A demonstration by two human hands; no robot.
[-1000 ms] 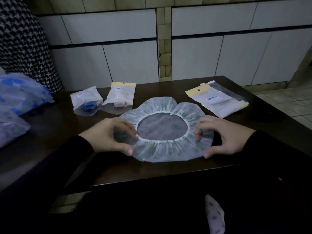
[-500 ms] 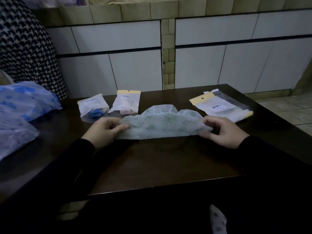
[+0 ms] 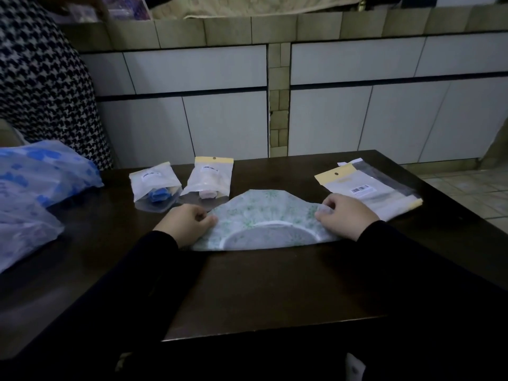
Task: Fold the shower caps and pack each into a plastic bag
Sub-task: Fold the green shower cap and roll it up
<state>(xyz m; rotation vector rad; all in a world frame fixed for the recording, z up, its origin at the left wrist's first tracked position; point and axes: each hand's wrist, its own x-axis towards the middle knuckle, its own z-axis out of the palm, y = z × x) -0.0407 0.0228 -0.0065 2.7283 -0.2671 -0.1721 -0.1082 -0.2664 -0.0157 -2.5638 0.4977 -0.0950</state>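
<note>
Since a moment ago you have laid the shower cap (image 3: 264, 215) down flat on the tabletop (image 3: 275, 284), folded into a half-circle with its straight edge toward you and the white elastic arc showing. Your left hand (image 3: 185, 225) pinches the cap's left corner, fingers curled on the film. Your right hand (image 3: 345, 215) pinches the right corner the same way. Two packed plastic bags (image 3: 210, 177) sit just behind the cap; empty bags (image 3: 368, 189) lie beside your right hand.
</note>
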